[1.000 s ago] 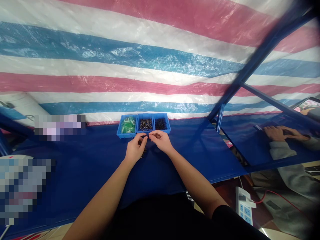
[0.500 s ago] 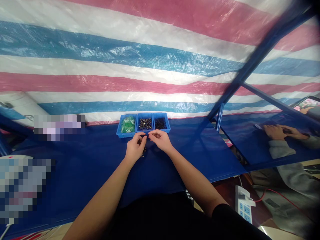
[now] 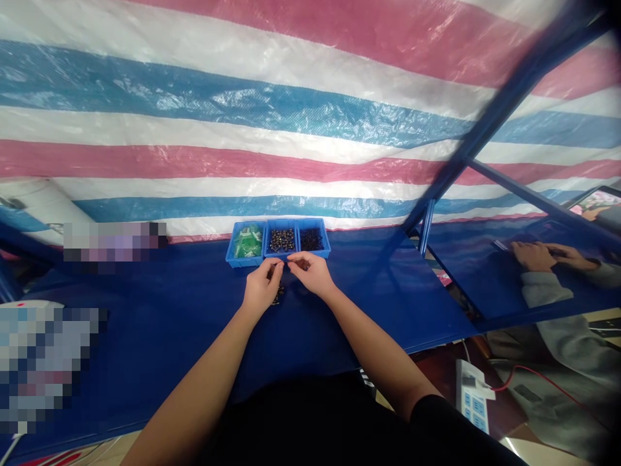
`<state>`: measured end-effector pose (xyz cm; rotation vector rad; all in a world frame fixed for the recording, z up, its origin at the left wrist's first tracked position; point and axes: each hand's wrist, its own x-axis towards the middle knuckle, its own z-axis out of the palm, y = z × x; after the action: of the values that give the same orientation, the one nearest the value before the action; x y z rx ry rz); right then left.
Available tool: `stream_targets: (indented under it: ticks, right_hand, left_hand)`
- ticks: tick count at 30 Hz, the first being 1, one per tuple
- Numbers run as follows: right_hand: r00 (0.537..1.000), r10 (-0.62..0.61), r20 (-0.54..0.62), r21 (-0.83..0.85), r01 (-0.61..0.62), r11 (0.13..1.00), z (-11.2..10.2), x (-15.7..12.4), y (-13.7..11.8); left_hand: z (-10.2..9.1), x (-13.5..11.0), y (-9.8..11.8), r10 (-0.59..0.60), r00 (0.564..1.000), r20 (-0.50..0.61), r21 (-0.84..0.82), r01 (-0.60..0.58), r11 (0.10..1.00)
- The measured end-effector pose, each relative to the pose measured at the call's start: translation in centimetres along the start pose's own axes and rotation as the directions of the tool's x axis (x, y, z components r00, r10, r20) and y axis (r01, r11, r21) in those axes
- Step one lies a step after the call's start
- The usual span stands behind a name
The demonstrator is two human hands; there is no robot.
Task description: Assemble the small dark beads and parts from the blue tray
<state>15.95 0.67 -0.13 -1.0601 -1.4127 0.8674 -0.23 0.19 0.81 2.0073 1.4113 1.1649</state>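
Observation:
My left hand (image 3: 262, 283) and my right hand (image 3: 311, 270) meet almost fingertip to fingertip above the blue table, just in front of three blue bins. Both are closed in a pinch; whatever sits between the fingers is too small to make out. A little pile of small brass-and-black parts (image 3: 278, 295) lies on the table beside my left hand, partly hidden by it. The left bin (image 3: 245, 263) holds green and clear plastic packets. Small metallic parts fill the middle bin (image 3: 281, 254), and small black parts the right bin (image 3: 326, 248).
A striped plastic sheet (image 3: 242, 155) hangs behind the blue table (image 3: 160, 323). To the right stands a blue metal frame (image 3: 451, 175). Beyond it a co-worker's hands (image 3: 543, 255) are at another table part. A white power strip (image 3: 473, 395) sits low at the right.
The fingertips of both hands have shifted slightly, with the left fingers drawn closer together. The bins and the small pile stay where they were.

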Motion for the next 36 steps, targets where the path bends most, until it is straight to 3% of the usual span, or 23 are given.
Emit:
stream_targets:
  ticks: [12, 36]
  right_hand:
    - [0.987, -0.159, -0.031, -0.216, 0.149, 0.965, -0.27, 0.02, -0.35]
    - [0.985, -0.168, -0.033, -0.241, 0.155, 0.958, -0.27, -0.01, -0.47]
  left_hand:
    - [0.42, 0.12, -0.56, 0.058, 0.998, -0.019, -0.057, -0.059, 0.997]
    - [0.16, 0.21, -0.51, 0.017, 1.0, -0.025, -0.023, -0.018, 1.0]
